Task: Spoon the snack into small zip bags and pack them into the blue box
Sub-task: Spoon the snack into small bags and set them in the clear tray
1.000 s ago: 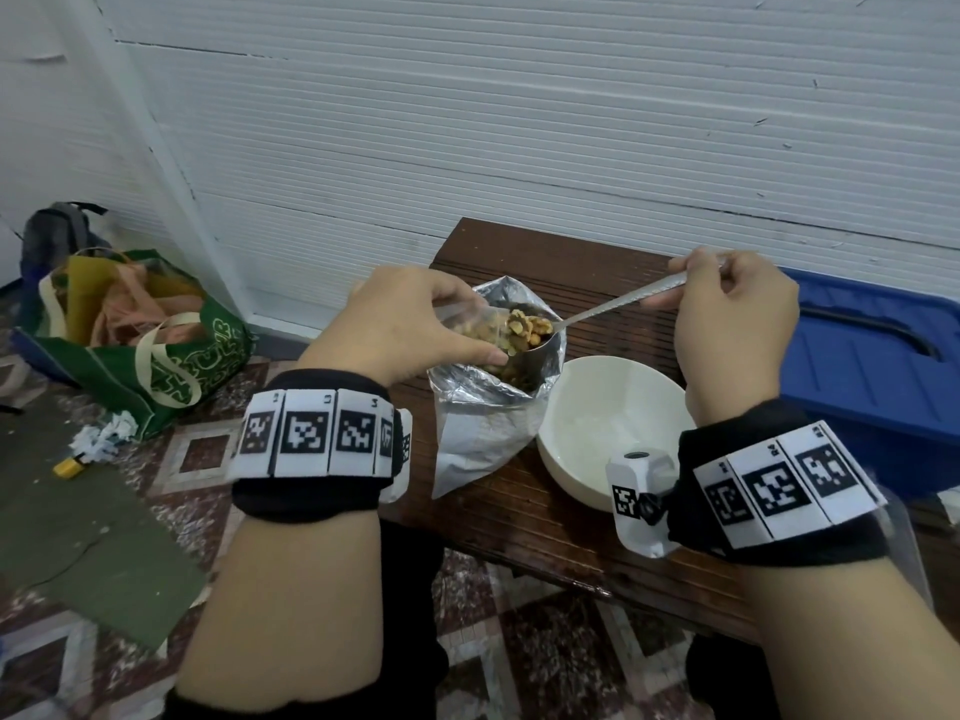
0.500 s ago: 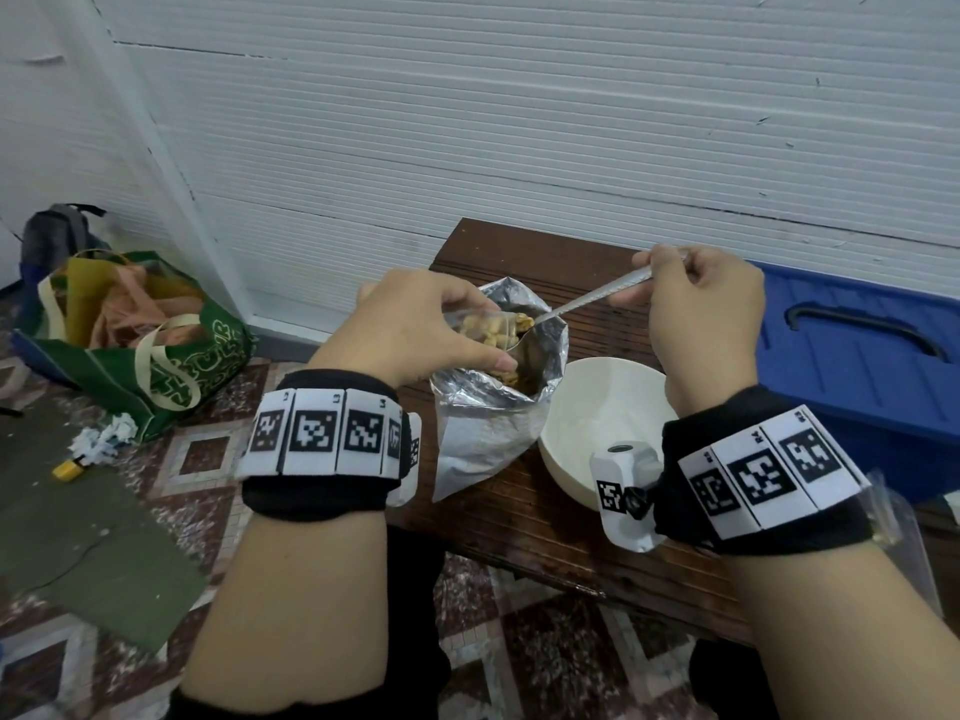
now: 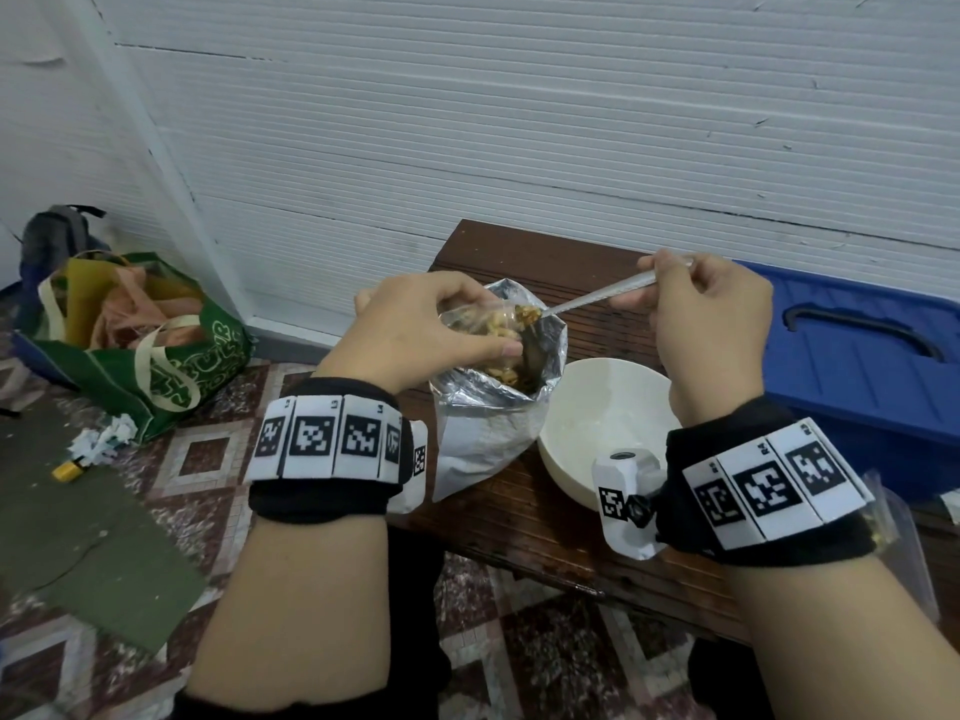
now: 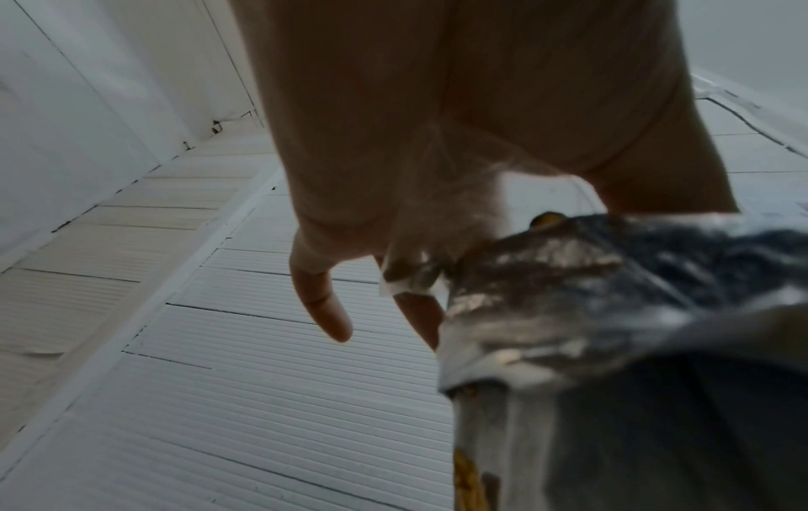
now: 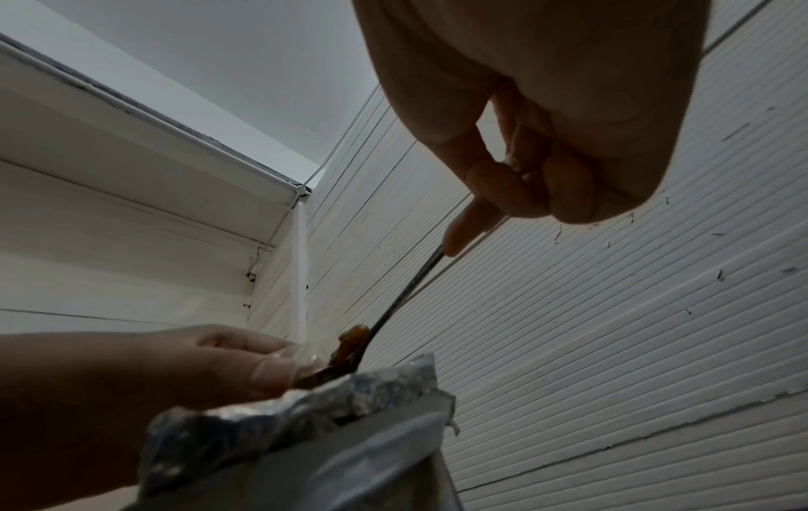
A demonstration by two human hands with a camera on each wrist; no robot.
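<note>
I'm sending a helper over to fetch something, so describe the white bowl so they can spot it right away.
Find the dark wooden bench against the white wall. On it, between the crinkled silver foil snack bag and the blue box, sits the white bowl. It is the only round, smooth, rigid thing there, and it looks empty.

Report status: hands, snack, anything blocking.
Left hand pinches small clear zip bag open over silver foil snack pouch. Right hand tips loaded metal spoon into it. No obstruction.
</note>
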